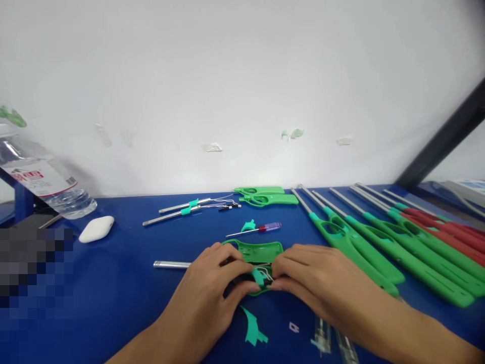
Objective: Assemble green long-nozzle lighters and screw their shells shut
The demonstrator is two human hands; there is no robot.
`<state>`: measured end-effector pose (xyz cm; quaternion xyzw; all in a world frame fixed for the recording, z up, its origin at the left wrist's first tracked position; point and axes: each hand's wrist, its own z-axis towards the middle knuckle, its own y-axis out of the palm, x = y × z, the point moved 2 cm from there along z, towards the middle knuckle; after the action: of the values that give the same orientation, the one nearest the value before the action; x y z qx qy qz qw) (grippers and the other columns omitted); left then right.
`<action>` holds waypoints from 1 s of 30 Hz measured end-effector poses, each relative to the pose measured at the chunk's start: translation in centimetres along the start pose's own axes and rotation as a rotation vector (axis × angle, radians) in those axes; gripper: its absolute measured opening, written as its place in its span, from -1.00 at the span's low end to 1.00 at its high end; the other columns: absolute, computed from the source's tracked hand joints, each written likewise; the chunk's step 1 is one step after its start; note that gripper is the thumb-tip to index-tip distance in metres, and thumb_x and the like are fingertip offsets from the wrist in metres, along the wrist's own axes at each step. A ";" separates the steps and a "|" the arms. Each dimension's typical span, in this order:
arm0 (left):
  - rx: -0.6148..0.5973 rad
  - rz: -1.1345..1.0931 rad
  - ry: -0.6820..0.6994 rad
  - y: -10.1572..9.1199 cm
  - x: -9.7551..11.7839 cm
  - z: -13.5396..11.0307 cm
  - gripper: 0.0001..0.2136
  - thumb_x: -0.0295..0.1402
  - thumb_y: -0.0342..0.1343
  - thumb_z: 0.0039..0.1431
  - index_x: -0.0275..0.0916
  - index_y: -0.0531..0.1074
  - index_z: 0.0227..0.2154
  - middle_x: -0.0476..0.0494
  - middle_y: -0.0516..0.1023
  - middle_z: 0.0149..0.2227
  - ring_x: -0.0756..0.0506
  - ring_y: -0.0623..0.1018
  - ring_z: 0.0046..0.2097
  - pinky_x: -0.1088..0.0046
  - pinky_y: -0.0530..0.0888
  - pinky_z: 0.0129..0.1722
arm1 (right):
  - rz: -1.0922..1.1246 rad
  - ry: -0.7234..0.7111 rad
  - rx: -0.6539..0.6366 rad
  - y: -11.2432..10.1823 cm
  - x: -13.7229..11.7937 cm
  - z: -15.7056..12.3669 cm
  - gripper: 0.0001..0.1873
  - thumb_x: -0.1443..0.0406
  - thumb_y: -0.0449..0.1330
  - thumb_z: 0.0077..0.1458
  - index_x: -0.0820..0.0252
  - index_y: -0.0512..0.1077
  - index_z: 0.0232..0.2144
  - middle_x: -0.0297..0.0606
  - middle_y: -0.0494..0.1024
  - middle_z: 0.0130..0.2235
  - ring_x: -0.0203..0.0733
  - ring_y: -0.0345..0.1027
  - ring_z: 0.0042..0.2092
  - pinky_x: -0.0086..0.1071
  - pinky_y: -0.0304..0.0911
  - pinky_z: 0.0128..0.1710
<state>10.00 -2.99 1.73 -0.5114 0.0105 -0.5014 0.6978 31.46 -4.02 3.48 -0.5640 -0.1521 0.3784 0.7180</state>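
An opened green lighter shell (261, 252) with a metal tube sticking out to its left lies on the blue table (125, 283) in front of me. My left hand (212, 288) and my right hand (306, 275) both pinch at its near side, fingers closed around a small teal part and thin wires (261, 277) inside the shell. A loose teal trigger piece (253, 328) lies just below my hands.
Several assembled green and red long lighters (379, 242) lie in a row at right. Behind the shell are a small screwdriver (257, 230), two metal tubes with wires (185, 210), green shell halves (265, 196). A water bottle (41, 177) and white object (96, 228) at left.
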 end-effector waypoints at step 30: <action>0.001 0.010 0.049 -0.4 -0.1 0.5 -0.88 -0.50 0.25 0.32 -0.17 0.64 -0.24 -0.04 0.58 -0.25 -0.10 0.53 -0.26 0.37 0.49 -0.26 | 0.025 -0.016 -0.140 -0.5 0.2 -0.3 -0.79 0.33 0.10 0.44 0.14 0.51 -0.25 -0.32 0.61 -0.27 -0.11 0.47 -0.25 -0.24 0.25 -0.27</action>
<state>9.94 -2.57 2.26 -0.4986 0.0296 -0.5102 0.7002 31.97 -4.07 3.76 -0.6117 -0.1771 0.3804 0.6707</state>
